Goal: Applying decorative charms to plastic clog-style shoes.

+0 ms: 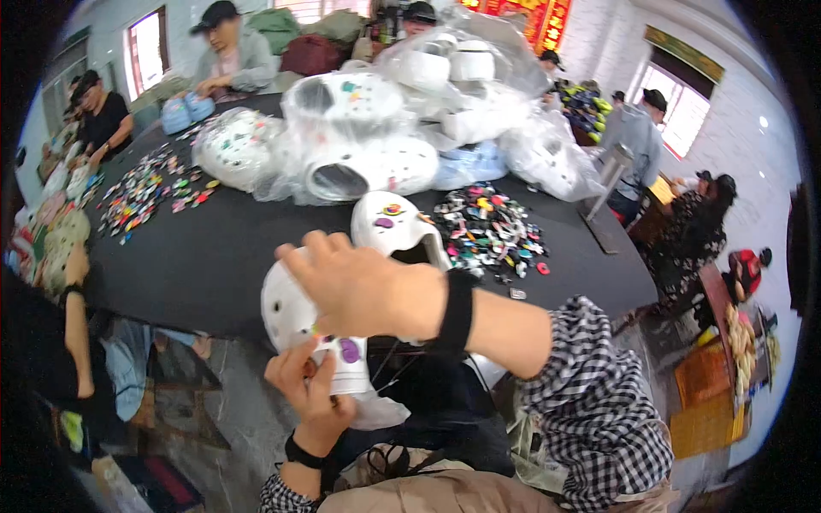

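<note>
A white foam clog (pixel 282 308) is between my hands, close to my body at the table's front edge. My left hand (pixel 312 389) is closed on its lower side, fingers bent, beside a purple charm (pixel 349 350) fixed in the clog. Across the top lies my right hand (pixel 359 286), closed over the clog and hiding much of it; a small bright charm (pixel 317 330) shows under its palm. Just beyond, a second white clog (pixel 380 218) stands on the black table (pixel 248 248), with colourful charms on its toe.
Loose charms (pixel 492 231) lie heaped to the right, and another scattered heap (pixel 145 197) lies left. Plastic-wrapped white clogs (pixel 359 128) are piled across the middle. A metal stand (pixel 603 201) is at the right edge. Another person's arm (pixel 79 316) reaches in at left.
</note>
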The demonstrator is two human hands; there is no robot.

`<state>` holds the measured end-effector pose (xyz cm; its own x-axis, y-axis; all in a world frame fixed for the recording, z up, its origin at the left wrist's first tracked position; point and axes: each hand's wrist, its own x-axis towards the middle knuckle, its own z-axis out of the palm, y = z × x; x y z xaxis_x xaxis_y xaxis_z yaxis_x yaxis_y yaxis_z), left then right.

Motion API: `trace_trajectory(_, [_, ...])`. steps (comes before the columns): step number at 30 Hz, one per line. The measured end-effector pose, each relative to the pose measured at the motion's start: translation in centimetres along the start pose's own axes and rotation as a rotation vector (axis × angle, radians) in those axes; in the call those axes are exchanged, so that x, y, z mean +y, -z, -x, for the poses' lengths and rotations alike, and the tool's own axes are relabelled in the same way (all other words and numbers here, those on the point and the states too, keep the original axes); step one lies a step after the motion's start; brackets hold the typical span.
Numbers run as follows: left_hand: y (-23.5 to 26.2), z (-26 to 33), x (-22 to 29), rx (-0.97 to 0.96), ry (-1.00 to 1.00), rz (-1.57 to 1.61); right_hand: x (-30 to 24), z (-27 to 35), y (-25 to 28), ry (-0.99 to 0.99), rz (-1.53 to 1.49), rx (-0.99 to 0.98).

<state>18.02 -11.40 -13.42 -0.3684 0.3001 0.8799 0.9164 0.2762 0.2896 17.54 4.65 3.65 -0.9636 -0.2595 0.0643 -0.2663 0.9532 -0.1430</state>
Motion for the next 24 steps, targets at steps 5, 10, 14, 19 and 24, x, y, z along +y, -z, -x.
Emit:
trace_trajectory(5, [0.1,0.4,-0.3,-0.038,0.059,0.014,-0.4,-0.5,-2.1,0.019,0.072,0.157])
trace_trajectory(10, [-0.1,0.6,-0.5,-0.032,0.040,0.019,-0.8,-0.4,-3.1,-0.012,0.100,0.256])
trace_trajectory(14, [0.0,0.2,-0.7,-0.045,0.024,0.018,-0.6,-0.2,-2.1,-0.021,0.037,0.204])
trace_trajectory(19, [0.7,-1.0,-0.4,-0.106,0.023,0.019,0.9,0.1,-0.8,-0.059,-0.132,0.044])
trace_trajectory(24, [1.1,-3.2,-0.3,-0.120,0.021,0.007,2.7,1.6,-2.6,-0.057,-0.210,0.263])
